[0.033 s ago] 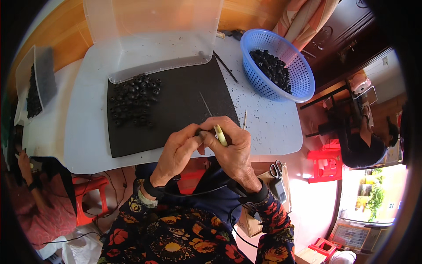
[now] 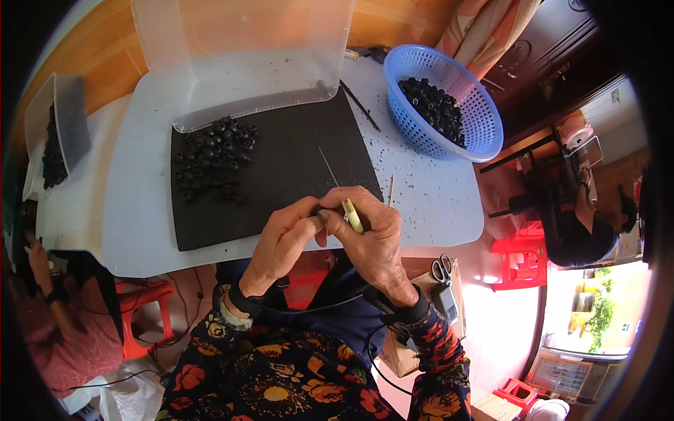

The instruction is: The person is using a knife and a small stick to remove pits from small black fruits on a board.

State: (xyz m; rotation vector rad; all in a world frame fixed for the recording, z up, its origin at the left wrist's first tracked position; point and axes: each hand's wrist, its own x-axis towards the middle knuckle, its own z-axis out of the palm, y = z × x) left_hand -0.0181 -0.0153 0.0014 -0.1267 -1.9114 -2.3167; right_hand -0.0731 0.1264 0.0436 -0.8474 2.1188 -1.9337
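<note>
Basically nothing has shifted since the earlier frame, everything sits where it did. Biggest stuff first: on the pale grey-blue table (image 2: 140, 203) lies a black rectangular mat (image 2: 288, 147), with a blue perforated plastic basket (image 2: 414, 132) off to its right. Basket's got a big heap of small black rounded pieces (image 2: 435, 105), and a loose pile of similar black pieces (image 2: 214, 158) lies on the mat's left side. Looks like plenty left overall, but no clue which lot is finished. Both hands meet by the mat's near edge: right hand (image 2: 373, 238) is wrapped round a pale yellow-green handle (image 2: 353, 216), left hand (image 2: 284, 238) pinches one small dark piece (image 2: 319, 210), which I'd call mid-work. Fingers cover most of that piece, and the handle's business end is hidden too. Fine dark crumbs (image 2: 419, 184) on the table are too tiny to make out.
</note>
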